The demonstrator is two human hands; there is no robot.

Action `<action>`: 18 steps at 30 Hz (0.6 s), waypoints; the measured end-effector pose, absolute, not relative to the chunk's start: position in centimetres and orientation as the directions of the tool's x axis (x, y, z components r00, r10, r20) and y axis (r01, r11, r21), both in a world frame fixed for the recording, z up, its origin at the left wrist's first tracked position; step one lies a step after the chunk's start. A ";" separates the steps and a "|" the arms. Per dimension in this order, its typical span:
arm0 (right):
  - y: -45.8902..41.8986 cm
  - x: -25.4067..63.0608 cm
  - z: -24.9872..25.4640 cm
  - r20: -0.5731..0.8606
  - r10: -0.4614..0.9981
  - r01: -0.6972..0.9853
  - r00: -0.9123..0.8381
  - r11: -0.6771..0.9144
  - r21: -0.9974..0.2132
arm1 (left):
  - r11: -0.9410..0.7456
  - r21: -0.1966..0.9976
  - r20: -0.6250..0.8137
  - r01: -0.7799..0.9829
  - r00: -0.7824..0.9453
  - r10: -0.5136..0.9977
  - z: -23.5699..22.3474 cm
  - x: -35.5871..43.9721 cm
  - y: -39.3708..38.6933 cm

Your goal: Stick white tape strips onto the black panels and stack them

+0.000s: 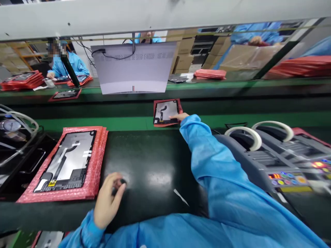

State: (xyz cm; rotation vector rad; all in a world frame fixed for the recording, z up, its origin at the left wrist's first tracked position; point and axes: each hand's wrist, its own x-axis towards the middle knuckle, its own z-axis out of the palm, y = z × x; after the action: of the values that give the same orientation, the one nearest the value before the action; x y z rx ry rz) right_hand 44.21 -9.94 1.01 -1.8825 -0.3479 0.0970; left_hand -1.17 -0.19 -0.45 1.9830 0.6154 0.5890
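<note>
My right hand (pixel 180 116) is stretched far forward, gripping the right edge of a screen panel (pixel 169 109) on a red bubble-wrap bag, its fingers over the panel's face. The panel has a grey back, a black border and a dark flex cable. My left hand (pixel 108 196) hovers over the dark bench mat with its fingers curled. A small black object (pixel 123 181) shows at those fingertips; its kind cannot be made out. Left of that hand, a larger screen panel (pixel 77 158) rests face down on a stack of red bubble-wrap bags (pixel 93 179).
Two tape dispensers (pixel 248 155) with white rolls stand at right. A paper strip (pixel 181 197) lies on the mat (pixel 144 155). A pressure gauge (pixel 10 125) and tubes are at left. A monitor (pixel 134 69) hangs ahead; people in blue work beyond the green-edged line (pixel 124 124).
</note>
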 end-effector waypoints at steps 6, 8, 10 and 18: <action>-11.1 32.6 1.7 -0.211 0.369 -0.200 0.905 -0.069 -0.977 | 0.486 0.866 -0.363 0.117 0.817 0.449 -1.3 6.9 -1.2; -13.3 27.5 1.1 -0.228 0.462 -0.267 0.857 0.019 -0.964 | 0.621 0.773 -0.432 0.125 0.821 0.372 -1.1 7.7 -1.6; -16.1 22.9 0.2 -0.259 0.521 -0.265 0.813 -0.065 -0.962 | 0.645 0.752 -0.430 0.133 0.841 0.328 -1.1 7.3 -2.4; -22.6 15.1 -1.8 -0.104 0.308 0.057 0.946 -0.470 -0.881 | 0.568 0.801 -0.470 0.192 0.788 0.397 -2.5 1.8 -5.6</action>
State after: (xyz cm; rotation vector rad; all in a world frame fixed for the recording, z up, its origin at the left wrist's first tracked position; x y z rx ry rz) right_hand 15.07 -22.65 -1.82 -2.0483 -0.2600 0.3018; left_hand 1.76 -5.58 -2.51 0.9789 0.6788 0.1320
